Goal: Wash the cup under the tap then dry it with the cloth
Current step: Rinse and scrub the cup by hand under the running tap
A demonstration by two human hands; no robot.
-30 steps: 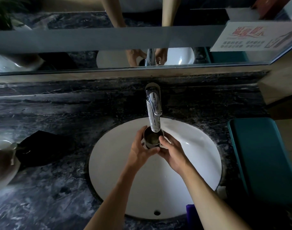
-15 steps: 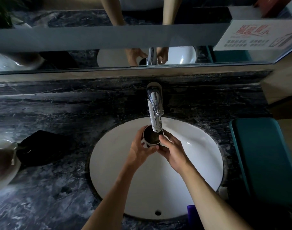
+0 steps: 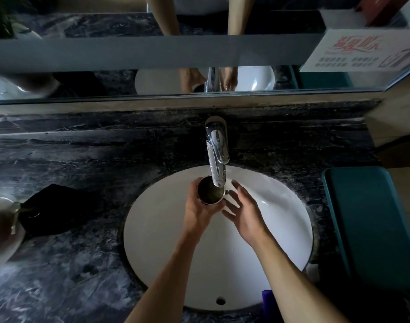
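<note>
Head view: at nine o'clock, a dark cloth (image 3: 57,210) is seen lying crumpled on the marbled table (image 3: 66,273), well apart from the white sink (image 3: 157,241). Moving toward centre, the cup (image 3: 209,191) is held upright by the left hand (image 3: 200,209), fingers wrapped round its wall, directly under the spout of the chrome tap (image 3: 217,157) at twelve o'clock of the basin. Murky liquid is visible inside the cup. Just beside it, toward three o'clock, the right hand (image 3: 244,212) is spread with fingers straight, nothing grasped, its fingertips near the cup's rim; contact cannot be made out. At far three o'clock, a teal bin (image 3: 376,224) is seen beside the table.
</note>
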